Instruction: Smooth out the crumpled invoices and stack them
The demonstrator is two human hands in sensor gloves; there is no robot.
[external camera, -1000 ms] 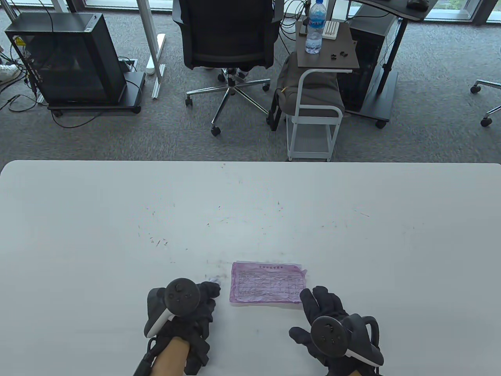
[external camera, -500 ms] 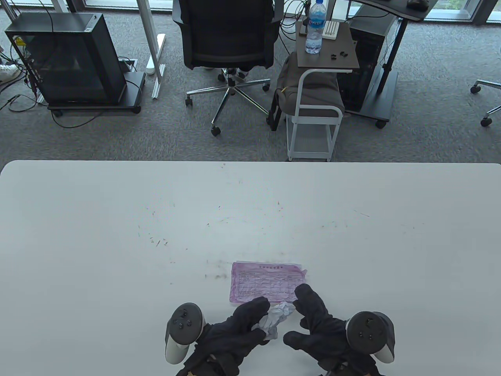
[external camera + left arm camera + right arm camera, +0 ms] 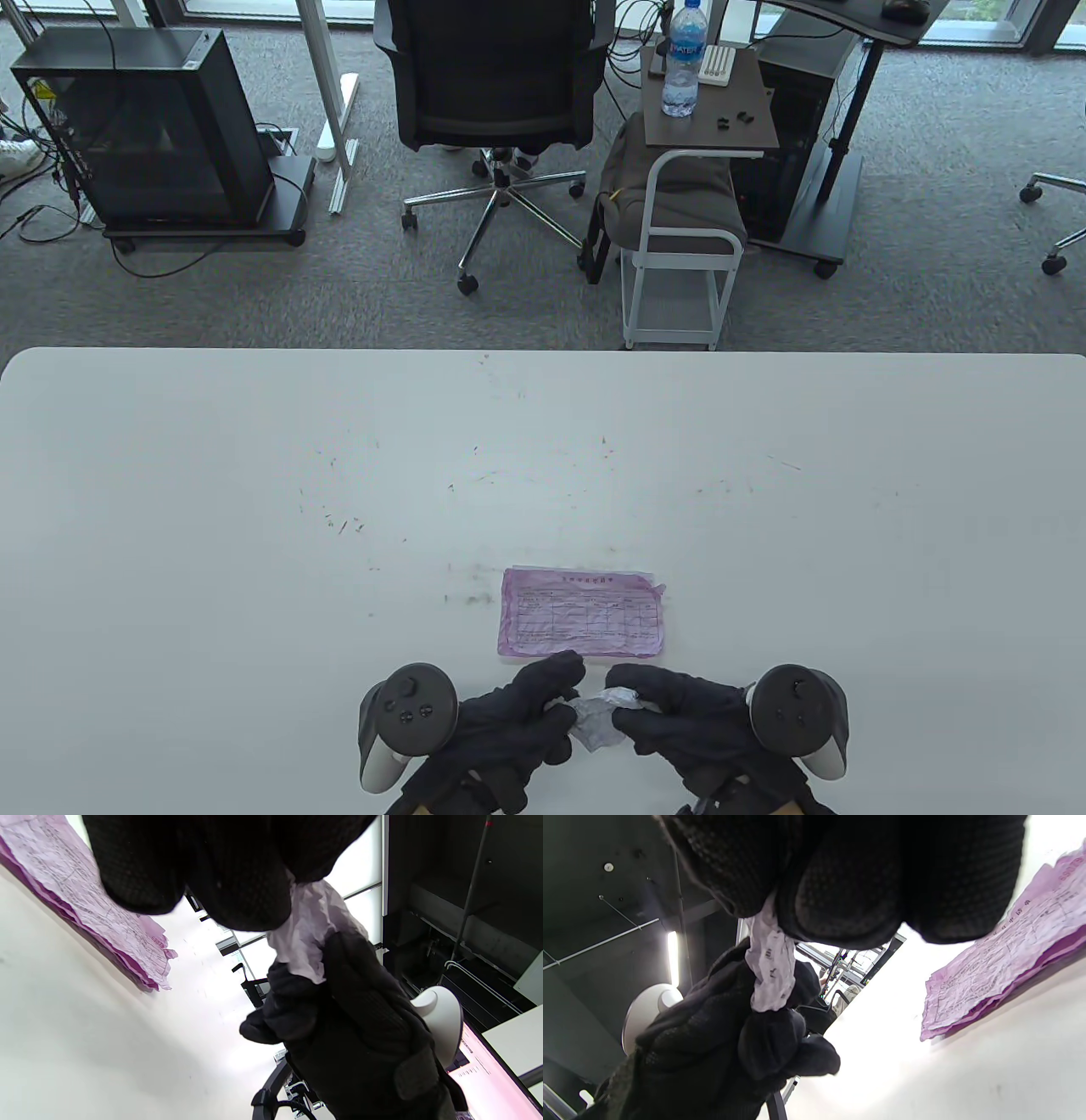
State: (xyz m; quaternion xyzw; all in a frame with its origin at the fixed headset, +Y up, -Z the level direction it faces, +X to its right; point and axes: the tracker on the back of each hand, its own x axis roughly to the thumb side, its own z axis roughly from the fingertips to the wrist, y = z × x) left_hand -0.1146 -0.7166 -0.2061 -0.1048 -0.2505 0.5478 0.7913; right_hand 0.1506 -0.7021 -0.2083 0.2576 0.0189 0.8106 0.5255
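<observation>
A crumpled pale invoice [image 3: 598, 718] [image 3: 309, 938] [image 3: 770, 963] hangs between both gloved hands just above the table's near edge. My left hand [image 3: 543, 705] pinches its left side and my right hand [image 3: 645, 705] pinches its right side. Just beyond them lies a flat stack of purple invoices [image 3: 581, 613] [image 3: 89, 904] [image 3: 1001, 976] on the white table [image 3: 254, 509], with its near edge close to my fingertips. The wrist views show each hand's fingers curled on the paper, with the other hand across from it.
Small dark specks [image 3: 344, 525] are scattered over the table's middle. Beyond the far edge stand an office chair [image 3: 496, 102], a small side table with a water bottle [image 3: 683, 59], and a black computer case [image 3: 144, 127].
The left hand came in from the left with the crumpled invoice and met the right hand. Both hands then drew back towards me, and now both pinch the paper.
</observation>
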